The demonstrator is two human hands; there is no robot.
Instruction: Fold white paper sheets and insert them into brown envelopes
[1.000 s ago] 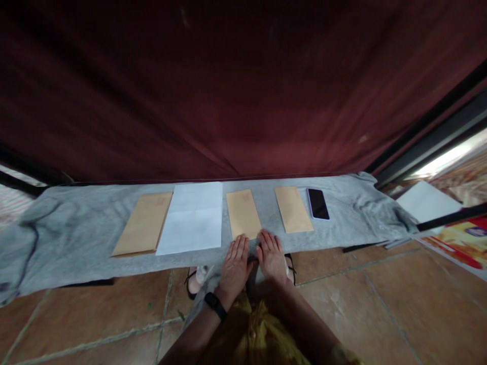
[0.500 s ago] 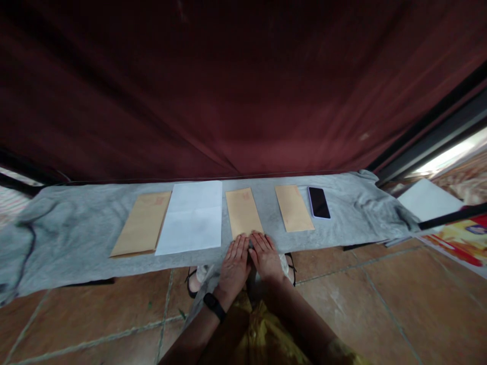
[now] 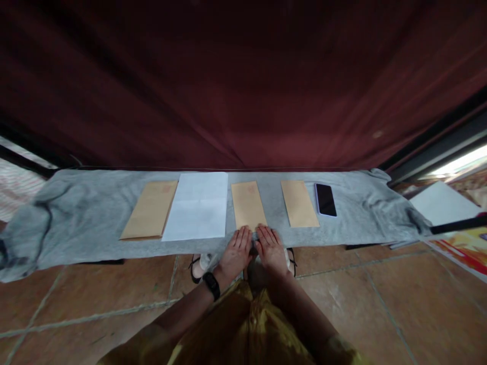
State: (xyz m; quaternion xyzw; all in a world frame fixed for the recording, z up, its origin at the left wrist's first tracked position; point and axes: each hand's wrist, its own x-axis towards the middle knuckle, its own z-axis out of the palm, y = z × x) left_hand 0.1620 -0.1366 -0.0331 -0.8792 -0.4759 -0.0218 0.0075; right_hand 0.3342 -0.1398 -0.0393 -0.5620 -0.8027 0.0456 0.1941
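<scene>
My left hand [image 3: 236, 249] and my right hand [image 3: 271, 247] lie flat, side by side, fingers stretched out, on the near edge of a grey cloth [image 3: 91, 218]. Their fingertips touch the near end of the middle brown envelope [image 3: 248, 204]. Neither hand holds anything. A black band sits on my left wrist. To the left lie a white sheet of paper [image 3: 198, 205] and a larger brown envelope [image 3: 151, 209]. To the right lie another narrow brown envelope [image 3: 299, 203] and a black phone [image 3: 326, 199].
A dark red curtain [image 3: 236, 86] hangs behind the cloth. The floor is brown tile [image 3: 380, 304]. A white sheet [image 3: 441, 205] and a colourful printed board [image 3: 466, 251] lie at the right. My sandalled feet show under the cloth's near edge.
The view has tipped and shifted a little. My right hand slid left to rest beside my left hand; both stay flat at the near end of the middle envelope.
</scene>
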